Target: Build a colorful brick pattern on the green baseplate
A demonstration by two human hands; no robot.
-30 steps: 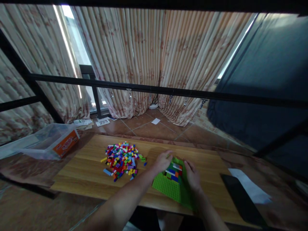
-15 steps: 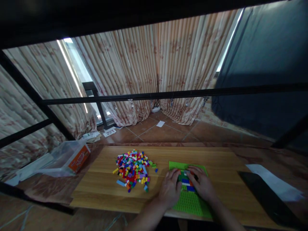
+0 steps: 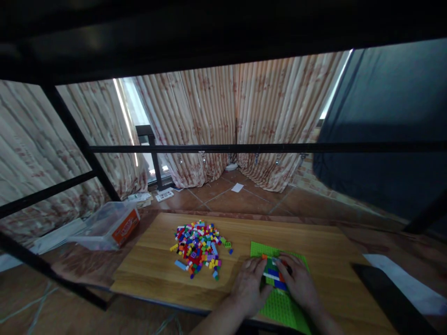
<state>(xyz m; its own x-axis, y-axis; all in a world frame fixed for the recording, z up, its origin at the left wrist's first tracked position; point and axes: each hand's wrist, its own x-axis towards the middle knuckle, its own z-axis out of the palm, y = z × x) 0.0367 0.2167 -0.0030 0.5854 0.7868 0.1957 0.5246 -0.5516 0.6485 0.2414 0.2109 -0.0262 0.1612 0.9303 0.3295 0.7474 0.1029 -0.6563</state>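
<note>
A green studded baseplate (image 3: 284, 309) lies on the wooden table, with a block of joined toy bricks (image 3: 274, 273) in green, blue, white and orange over its upper half. My left hand (image 3: 248, 286) holds the left side of this block, its fingertips at the far left corner and its thumb near the lower edge. Against the right side, my right hand (image 3: 298, 281) has its fingers curled round the block. Parts of the block are hidden under the fingers. Whether it sits fully on the baseplate I cannot tell.
A pile of loose, many-coloured bricks (image 3: 199, 246) lies on the wooden table (image 3: 153, 270) to the left. A clear plastic box (image 3: 108, 225) with an orange label stands beyond the left edge. On the right are a black flat panel (image 3: 387, 293) and white paper (image 3: 408, 279). A black bar (image 3: 216, 149) crosses ahead.
My view has tilted, so the table sits lower in the picture. My left thumb has moved down along the brick block. Both hands stay at the block.
</note>
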